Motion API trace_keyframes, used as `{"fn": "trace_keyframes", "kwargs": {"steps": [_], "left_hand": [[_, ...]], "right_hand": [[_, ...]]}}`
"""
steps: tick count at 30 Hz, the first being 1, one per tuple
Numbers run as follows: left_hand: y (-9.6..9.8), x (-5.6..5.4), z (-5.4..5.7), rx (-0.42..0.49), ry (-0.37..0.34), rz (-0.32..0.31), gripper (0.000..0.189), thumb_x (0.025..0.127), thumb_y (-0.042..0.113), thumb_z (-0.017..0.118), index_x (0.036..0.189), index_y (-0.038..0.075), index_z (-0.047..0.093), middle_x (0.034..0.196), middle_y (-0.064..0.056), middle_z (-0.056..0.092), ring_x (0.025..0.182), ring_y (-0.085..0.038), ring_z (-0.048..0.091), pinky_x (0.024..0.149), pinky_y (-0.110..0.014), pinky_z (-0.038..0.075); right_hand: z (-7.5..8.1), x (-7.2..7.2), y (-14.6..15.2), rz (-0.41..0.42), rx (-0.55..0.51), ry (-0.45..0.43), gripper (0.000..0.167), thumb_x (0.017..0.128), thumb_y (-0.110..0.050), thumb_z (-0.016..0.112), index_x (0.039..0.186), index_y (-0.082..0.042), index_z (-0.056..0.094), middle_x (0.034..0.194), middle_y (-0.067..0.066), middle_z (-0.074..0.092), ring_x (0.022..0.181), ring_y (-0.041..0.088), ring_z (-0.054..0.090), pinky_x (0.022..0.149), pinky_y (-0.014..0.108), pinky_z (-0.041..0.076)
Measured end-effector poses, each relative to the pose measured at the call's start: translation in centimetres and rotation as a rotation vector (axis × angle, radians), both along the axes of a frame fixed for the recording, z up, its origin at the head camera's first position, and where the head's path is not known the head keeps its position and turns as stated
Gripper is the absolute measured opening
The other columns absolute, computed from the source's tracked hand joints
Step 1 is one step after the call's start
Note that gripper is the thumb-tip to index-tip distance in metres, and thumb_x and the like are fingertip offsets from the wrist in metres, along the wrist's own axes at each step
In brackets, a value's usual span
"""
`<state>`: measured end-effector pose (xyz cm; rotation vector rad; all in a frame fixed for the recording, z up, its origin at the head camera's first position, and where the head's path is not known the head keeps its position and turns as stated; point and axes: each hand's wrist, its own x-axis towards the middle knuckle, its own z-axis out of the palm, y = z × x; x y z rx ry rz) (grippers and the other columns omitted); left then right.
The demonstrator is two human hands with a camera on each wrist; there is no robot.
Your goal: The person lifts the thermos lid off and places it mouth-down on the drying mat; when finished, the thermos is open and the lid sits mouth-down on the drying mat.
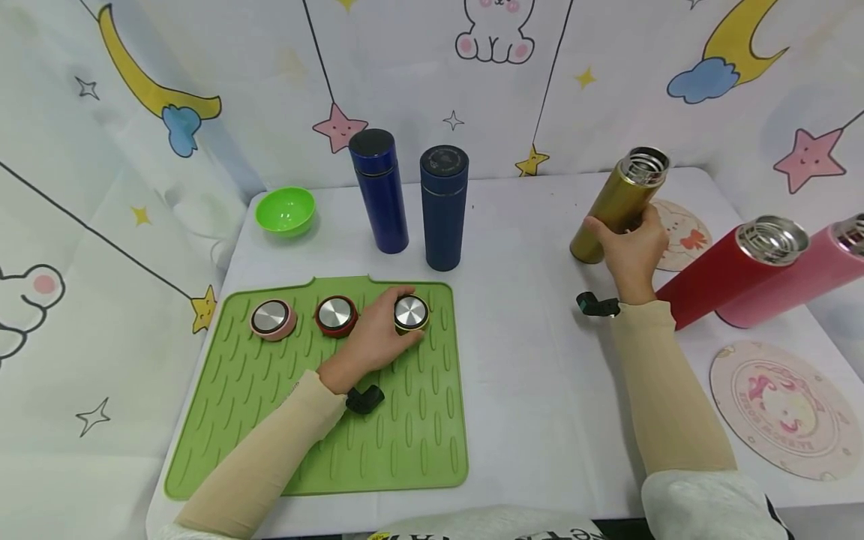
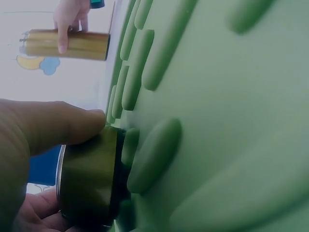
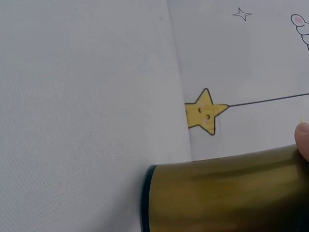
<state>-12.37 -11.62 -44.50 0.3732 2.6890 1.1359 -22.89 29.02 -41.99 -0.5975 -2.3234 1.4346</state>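
Note:
On the green drying mat (image 1: pixel 378 442), my left hand (image 1: pixel 374 334) grips a gold thermos lid (image 1: pixel 412 313) with a silver top. The left wrist view shows thumb and fingers on either side of this lid (image 2: pixel 89 179), its dark rim right at the mat's ridges. A pink lid (image 1: pixel 273 319) and a red lid (image 1: pixel 336 316) sit to the left of that hand. Farther right, my right hand (image 1: pixel 633 251) holds a gold thermos (image 1: pixel 617 199) around its body. Its steel mouth is uncovered, and its base (image 3: pixel 147 198) is close to the white table.
Lidless red (image 1: pixel 722 274) and pink (image 1: pixel 803 274) thermoses stand beside my right forearm. Two capped blue thermoses, one brighter (image 1: pixel 383 199) and one darker (image 1: pixel 442 225), stand behind the mat near a green bowl (image 1: pixel 286 214). Round printed mats lie at front right (image 1: pixel 786 409) and back right (image 1: pixel 678 232).

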Motion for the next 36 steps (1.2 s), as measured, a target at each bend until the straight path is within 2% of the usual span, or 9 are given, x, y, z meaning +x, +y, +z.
{"fn": "trace_keyframes", "kwargs": {"steps": [8,13,18,22,25,30,33,36], "left_hand": [[-0.1,-0.1,-0.1,-0.005,0.0,-0.007,0.076,0.092,0.021,0.08,0.155,0.006,0.041,0.153,-0.017,0.053,0.136,-0.035,0.058,0.111,-0.051,0.051],[-0.1,-0.1,-0.3,-0.015,-0.004,-0.007,0.086,0.088,0.022,0.084,0.157,0.004,0.037,0.154,-0.019,0.051,0.136,-0.036,0.057,0.112,-0.051,0.051],[-0.3,0.1,-0.1,0.003,0.009,-0.002,0.095,0.085,0.026,0.087,0.161,0.009,0.032,0.161,-0.016,0.044,0.147,-0.036,0.048,0.119,-0.052,0.045],[-0.6,0.4,0.4,0.042,0.045,-0.01,0.098,0.084,0.029,0.088,0.163,0.015,0.031,0.168,-0.011,0.037,0.156,-0.033,0.035,0.125,-0.053,0.037],[-0.8,0.7,0.9,0.079,0.091,-0.047,0.1,0.084,0.032,0.088,0.164,0.019,0.03,0.17,-0.005,0.034,0.159,-0.028,0.031,0.127,-0.051,0.035],[-1.1,1.4,1.7,0.174,0.168,-0.153,0.102,0.083,0.031,0.089,0.165,0.021,0.028,0.171,0.001,0.032,0.158,-0.022,0.032,0.129,-0.049,0.033],[-1.2,1.9,2.1,0.222,0.192,-0.204,0.106,0.082,0.03,0.09,0.166,0.022,0.025,0.172,0.002,0.03,0.159,-0.022,0.03,0.129,-0.051,0.031],[-1.2,2.4,2.5,0.252,0.207,-0.241,0.111,0.081,0.03,0.091,0.167,0.021,0.022,0.173,0.002,0.026,0.16,-0.022,0.027,0.129,-0.052,0.03]], "right_hand": [[-0.2,0.1,-0.1,0.007,0.021,0.015,0.078,0.085,-0.049,0.081,0.152,-0.026,0.047,0.157,-0.005,0.054,0.144,0.017,0.054,0.122,0.038,0.043],[-0.2,0.7,-0.3,0.026,0.029,0.045,0.079,0.087,-0.045,0.082,0.154,-0.028,0.044,0.159,-0.007,0.051,0.146,0.017,0.052,0.124,0.039,0.042],[0.1,1.9,-0.7,0.044,0.077,0.117,0.082,0.087,-0.039,0.084,0.156,-0.033,0.04,0.161,-0.01,0.049,0.149,0.012,0.047,0.126,0.039,0.039],[0.7,3.8,-1.2,0.065,0.11,0.106,0.085,0.089,-0.039,0.081,0.159,-0.034,0.034,0.167,-0.015,0.037,0.155,0.007,0.036,0.128,0.035,0.034],[1.2,5.4,-1.9,0.076,0.142,0.124,0.089,0.09,-0.036,0.081,0.162,-0.034,0.029,0.169,-0.018,0.03,0.156,0.005,0.032,0.127,0.032,0.033],[1.6,7.5,-3.3,0.103,0.229,0.243,0.097,0.086,-0.031,0.086,0.165,-0.028,0.028,0.168,-0.015,0.033,0.154,0.006,0.037,0.124,0.03,0.038],[1.5,8.2,-4.2,0.16,0.266,0.317,0.097,0.085,-0.024,0.088,0.164,-0.022,0.031,0.167,-0.01,0.038,0.153,0.007,0.04,0.123,0.031,0.04],[1.1,8.2,-5.0,0.247,0.276,0.356,0.097,0.083,-0.016,0.089,0.164,-0.017,0.033,0.166,-0.004,0.042,0.153,0.009,0.041,0.123,0.032,0.04]]}}
